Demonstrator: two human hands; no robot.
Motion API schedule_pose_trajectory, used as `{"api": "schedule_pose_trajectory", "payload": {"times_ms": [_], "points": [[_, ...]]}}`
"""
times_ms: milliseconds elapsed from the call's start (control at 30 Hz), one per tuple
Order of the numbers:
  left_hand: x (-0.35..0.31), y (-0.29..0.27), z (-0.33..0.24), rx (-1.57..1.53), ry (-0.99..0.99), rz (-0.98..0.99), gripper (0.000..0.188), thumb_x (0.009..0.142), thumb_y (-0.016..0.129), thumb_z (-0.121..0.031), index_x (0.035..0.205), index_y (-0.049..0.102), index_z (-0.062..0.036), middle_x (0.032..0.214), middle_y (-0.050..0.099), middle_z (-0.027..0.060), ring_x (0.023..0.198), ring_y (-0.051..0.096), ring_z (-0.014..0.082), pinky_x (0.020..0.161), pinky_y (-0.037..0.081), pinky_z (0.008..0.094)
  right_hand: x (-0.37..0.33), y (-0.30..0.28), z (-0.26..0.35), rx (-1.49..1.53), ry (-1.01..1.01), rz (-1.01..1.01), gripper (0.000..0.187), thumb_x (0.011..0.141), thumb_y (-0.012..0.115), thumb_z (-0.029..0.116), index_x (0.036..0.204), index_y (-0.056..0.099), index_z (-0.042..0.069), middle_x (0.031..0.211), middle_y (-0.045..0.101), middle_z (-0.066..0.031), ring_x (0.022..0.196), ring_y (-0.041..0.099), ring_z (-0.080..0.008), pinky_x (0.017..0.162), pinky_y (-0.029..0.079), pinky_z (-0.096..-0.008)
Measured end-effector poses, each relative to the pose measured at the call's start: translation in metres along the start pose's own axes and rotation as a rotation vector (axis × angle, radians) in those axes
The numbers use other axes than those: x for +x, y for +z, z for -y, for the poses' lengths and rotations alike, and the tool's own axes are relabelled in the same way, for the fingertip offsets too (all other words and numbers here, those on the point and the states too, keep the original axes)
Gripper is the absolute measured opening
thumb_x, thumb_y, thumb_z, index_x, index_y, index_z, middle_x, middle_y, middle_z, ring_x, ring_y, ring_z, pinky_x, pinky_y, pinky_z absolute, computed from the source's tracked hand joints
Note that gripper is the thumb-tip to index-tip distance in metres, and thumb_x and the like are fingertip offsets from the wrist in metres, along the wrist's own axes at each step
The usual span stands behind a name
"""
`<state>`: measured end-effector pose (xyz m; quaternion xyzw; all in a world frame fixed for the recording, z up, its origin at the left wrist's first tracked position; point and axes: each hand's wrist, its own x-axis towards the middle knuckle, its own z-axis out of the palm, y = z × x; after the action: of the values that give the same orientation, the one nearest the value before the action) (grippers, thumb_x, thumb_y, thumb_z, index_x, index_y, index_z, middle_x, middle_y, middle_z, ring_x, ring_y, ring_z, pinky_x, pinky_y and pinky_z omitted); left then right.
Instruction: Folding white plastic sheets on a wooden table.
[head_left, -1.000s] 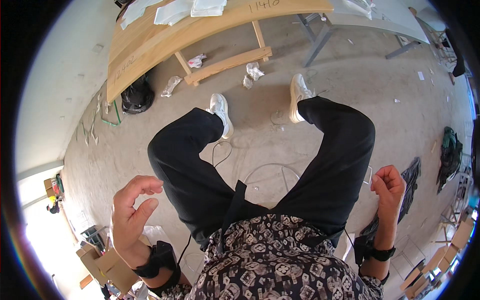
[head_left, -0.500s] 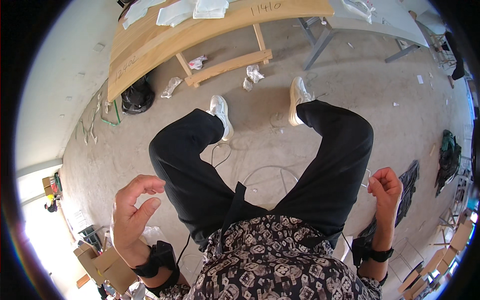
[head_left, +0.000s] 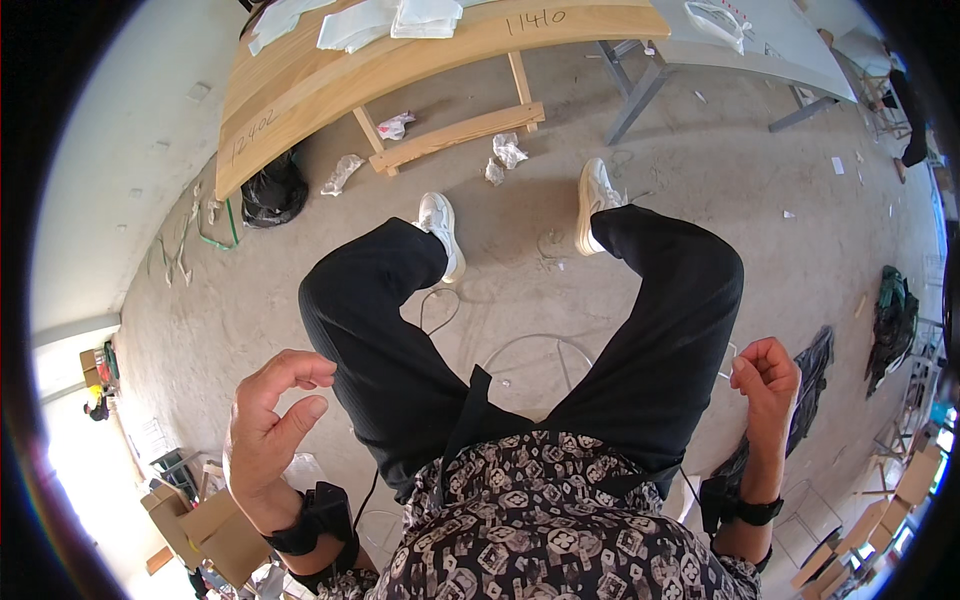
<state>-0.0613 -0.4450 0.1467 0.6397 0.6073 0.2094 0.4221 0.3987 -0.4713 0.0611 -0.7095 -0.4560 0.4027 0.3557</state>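
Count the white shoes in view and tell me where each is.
2. The left shoe is on the floor in front of the wooden table; the right shoe is to its right, nearer the grey leg. Others may be hidden.

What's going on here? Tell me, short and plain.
The person's left hand is open and holds nothing in view. The right hand has its fingers curled beside a thin pale thing; whether it is held, I can't tell. White sheets lie on the wooden table ahead, touched by neither hand.
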Motion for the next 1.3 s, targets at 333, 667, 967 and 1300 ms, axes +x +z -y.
{"api": "schedule_pose_trajectory", "payload": {"times_ms": [333,667,967,1300], "points": [[-0.003,-0.003,-0.001,0.021,-0.04,0.02,0.028,0.085,0.06,-0.019,0.103,0.062,0.0021,0.1,0.063,0.0102,0.088,0.06,0.018,0.079,0.044,0.0296,-0.001,-0.003,0.004,-0.014,0.034,-0.019,0.008,0.086,0.06,0.009,0.082,0.057,0.004,0.067,0.055,0.0004,0.059,0.049,-0.0064,0.056,0.041,-0.0199],[-0.005,-0.002,0.0,0.021,-0.026,0.005,0.03,0.086,0.061,-0.024,0.102,0.062,0.0023,0.1,0.063,0.0097,0.086,0.059,0.0174,0.078,0.044,0.0295,-0.002,-0.002,0.002,0.013,0.022,-0.029,0.009,0.086,0.06,0.012,0.08,0.057,0.005,0.065,0.054,0.0011,0.057,0.047,-0.0057,0.054,0.035,-0.0194],[-0.005,-0.005,-0.001,0.031,-0.045,0.002,0.032,0.087,0.062,-0.026,0.102,0.062,0.0022,0.099,0.063,0.0097,0.087,0.059,0.0175,0.078,0.044,0.0296,-0.003,-0.001,0.004,-0.005,0.031,-0.027,0.006,0.085,0.059,0.005,0.08,0.056,0.003,0.066,0.054,0.0016,0.059,0.048,-0.005,0.055,0.038,-0.0193],[-0.008,-0.01,-0.003,0.037,-0.012,-0.061,0.03,0.084,0.064,-0.024,0.102,0.061,0.001,0.092,0.064,0.01,0.083,0.06,0.0189,0.076,0.046,0.0306,-0.009,-0.007,0.037,-0.012,-0.035,-0.007,0.005,0.082,0.06,0.004,0.08,0.056,0.002,0.065,0.052,0.0005,0.059,0.047,-0.0046,0.055,0.037,-0.0189]]}}
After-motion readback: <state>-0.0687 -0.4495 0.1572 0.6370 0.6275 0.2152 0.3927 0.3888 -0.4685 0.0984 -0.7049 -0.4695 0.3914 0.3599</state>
